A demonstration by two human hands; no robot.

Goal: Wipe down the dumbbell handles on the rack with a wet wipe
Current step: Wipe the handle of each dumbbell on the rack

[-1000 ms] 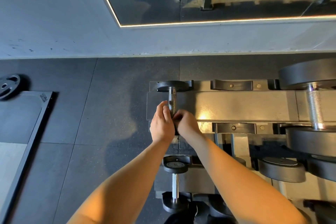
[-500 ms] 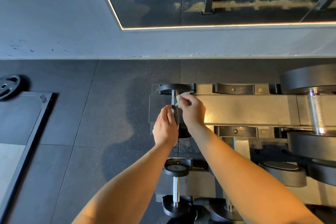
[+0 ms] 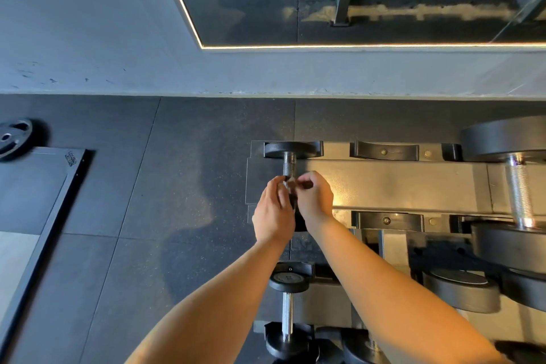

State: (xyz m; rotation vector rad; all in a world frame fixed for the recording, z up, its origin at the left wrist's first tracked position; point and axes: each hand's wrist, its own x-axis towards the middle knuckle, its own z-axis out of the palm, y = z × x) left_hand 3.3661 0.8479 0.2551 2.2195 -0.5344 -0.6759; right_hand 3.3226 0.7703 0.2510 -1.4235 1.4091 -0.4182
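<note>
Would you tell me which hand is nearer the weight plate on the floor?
Left. The left hand is right of the weight plate; the right hand lies farther right.

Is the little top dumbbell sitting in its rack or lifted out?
Sitting in it. The dumbbell has its far head in the rack cradle; near head hidden.

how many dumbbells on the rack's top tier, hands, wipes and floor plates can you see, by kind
dumbbells on the top tier: 2
hands, left hand and right hand: 2
wet wipe: 1
weight plate on the floor: 1
total: 6
</note>
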